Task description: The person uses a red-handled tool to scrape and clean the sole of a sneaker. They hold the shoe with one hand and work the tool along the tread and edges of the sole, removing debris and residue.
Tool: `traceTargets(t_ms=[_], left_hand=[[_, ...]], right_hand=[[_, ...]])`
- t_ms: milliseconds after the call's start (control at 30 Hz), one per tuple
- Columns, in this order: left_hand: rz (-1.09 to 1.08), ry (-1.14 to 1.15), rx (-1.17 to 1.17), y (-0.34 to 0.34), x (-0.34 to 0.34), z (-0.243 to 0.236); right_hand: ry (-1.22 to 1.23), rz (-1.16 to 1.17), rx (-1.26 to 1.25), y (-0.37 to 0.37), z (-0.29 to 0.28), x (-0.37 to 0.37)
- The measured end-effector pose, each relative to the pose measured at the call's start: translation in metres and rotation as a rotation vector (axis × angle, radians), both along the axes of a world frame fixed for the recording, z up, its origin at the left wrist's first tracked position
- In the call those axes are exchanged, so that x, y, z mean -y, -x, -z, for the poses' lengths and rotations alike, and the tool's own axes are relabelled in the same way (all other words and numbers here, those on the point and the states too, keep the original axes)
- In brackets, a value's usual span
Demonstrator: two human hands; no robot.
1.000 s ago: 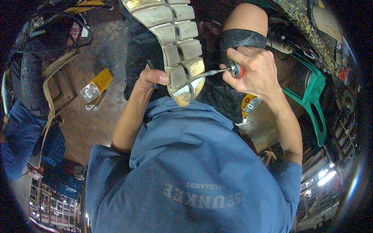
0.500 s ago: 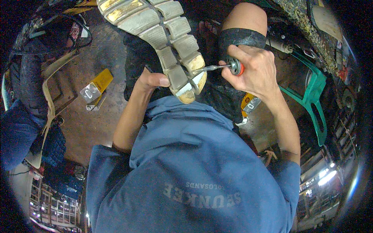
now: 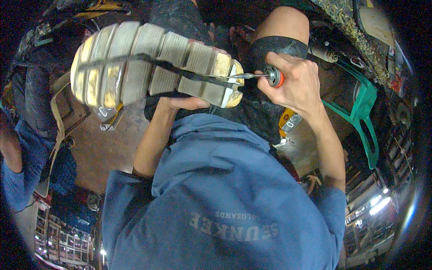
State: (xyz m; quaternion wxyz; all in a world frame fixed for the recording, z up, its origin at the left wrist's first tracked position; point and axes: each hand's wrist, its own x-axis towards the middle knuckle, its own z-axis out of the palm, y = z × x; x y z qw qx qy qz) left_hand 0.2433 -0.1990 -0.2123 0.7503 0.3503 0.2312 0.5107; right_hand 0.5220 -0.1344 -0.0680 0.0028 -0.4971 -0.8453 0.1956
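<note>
The left hand (image 3: 186,103) grips one shoe (image 3: 139,67) by its heel end, bottom up. The bottom has grey blocks, yellow patches and a dark middle line. The right hand (image 3: 297,83) holds one tool (image 3: 255,75), its thin metal tip at the heel. Right of that hand stands one green frame (image 3: 360,110); left of the left hand is brown floor (image 3: 96,148).

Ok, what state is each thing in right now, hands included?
Sole: tread facing the camera, wide end left, yellowish patches at both ends.
Tool: gripped, shaft pointing left, tip at the sole's narrow end.
Left hand: holding the sole, thumb along its edge, other fingers hidden.
Right hand: closed around the tool's handle.
Lamp: lit.
</note>
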Motion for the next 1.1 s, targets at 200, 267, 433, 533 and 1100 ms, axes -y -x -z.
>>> traceTargets(t_ms=[200,267,433,533,1100], left_hand=[[-0.204,-0.303,-0.235,-0.004,-0.011,0.004],[-0.299,-0.340,-0.222,-0.010,-0.011,0.001],[-0.395,-0.263,0.150,-0.032,-0.016,0.009],[-0.424,-0.320,0.061,-0.034,-0.016,0.014],[-0.308,-0.275,0.278,-0.035,-0.015,0.008]], right_hand=[[0.038,0.026,0.043,0.002,-0.001,0.000],[0.053,0.039,0.042,0.004,-0.001,-0.001],[0.053,0.032,0.018,0.006,-0.001,-0.001],[0.049,0.032,0.007,0.008,0.000,0.000],[0.046,0.075,-0.026,0.010,0.002,-0.002]])
